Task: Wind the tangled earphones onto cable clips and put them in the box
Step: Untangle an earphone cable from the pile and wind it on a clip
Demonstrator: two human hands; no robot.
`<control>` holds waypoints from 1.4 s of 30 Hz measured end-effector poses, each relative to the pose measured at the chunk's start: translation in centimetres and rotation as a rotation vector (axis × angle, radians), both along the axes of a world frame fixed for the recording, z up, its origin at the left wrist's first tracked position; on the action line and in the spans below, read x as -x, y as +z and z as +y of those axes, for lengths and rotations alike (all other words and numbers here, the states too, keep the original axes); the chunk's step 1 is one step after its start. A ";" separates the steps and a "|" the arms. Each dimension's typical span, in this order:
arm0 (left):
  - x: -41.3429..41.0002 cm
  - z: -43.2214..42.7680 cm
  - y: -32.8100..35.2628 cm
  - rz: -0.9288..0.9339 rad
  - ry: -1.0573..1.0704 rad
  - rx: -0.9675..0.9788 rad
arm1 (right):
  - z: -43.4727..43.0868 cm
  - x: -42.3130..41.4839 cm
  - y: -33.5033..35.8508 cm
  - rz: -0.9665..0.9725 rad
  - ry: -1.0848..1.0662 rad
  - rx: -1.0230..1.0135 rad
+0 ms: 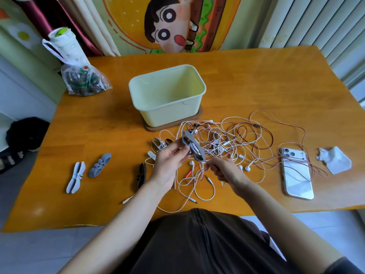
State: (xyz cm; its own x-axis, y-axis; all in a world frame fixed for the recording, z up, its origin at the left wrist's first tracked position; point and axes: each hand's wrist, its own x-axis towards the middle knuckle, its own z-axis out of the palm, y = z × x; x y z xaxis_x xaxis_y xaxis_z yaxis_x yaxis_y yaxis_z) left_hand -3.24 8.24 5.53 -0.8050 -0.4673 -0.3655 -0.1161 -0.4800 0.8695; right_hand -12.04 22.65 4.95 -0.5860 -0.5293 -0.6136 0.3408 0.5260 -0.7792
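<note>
A heap of tangled white and pink earphones (233, 143) lies on the wooden table (256, 86) in front of an empty pale-yellow box (167, 113). My left hand (169, 165) holds a grey cable clip (192, 148) above the heap, with white cord wound around its middle. My right hand (223, 171) pinches a white cord just right of the clip. More clips lie on the table: a light-grey one (76, 177), a darker grey one (99, 165), a black one (141, 175) and another (160, 144) behind my left hand.
A phone (296, 173) lies face down at the right with pink cord across it, beside a crumpled tissue (333, 160). A clear plastic bag (83, 82) and a white bottle (63, 42) stand at the table's far left corner. The box rests on a brown lid (199, 113).
</note>
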 end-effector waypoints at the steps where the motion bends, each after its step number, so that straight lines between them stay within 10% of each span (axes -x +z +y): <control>1: 0.0 0.0 0.0 -0.006 0.022 -0.046 | -0.1 -0.2 0.1 0.005 0.002 0.009; 11: 0.7 -0.3 0.4 -0.075 0.134 -0.075 | -0.7 -0.6 1.9 0.323 0.100 0.023; 18: 0.8 -0.4 -1.2 -0.159 -0.005 0.853 | -1.1 -1.8 2.3 0.649 0.329 0.041; 23: 0.3 -1.3 -1.7 -0.178 -0.156 1.041 | -1.2 -0.7 2.8 0.736 0.350 -0.015; 35: 0.2 -1.5 -0.3 -0.134 -0.529 0.870 | -1.0 1.3 2.5 0.787 0.309 -0.114; 42: 0.2 -1.0 1.0 0.030 -0.260 0.203 | -0.7 1.4 2.7 0.380 0.156 0.056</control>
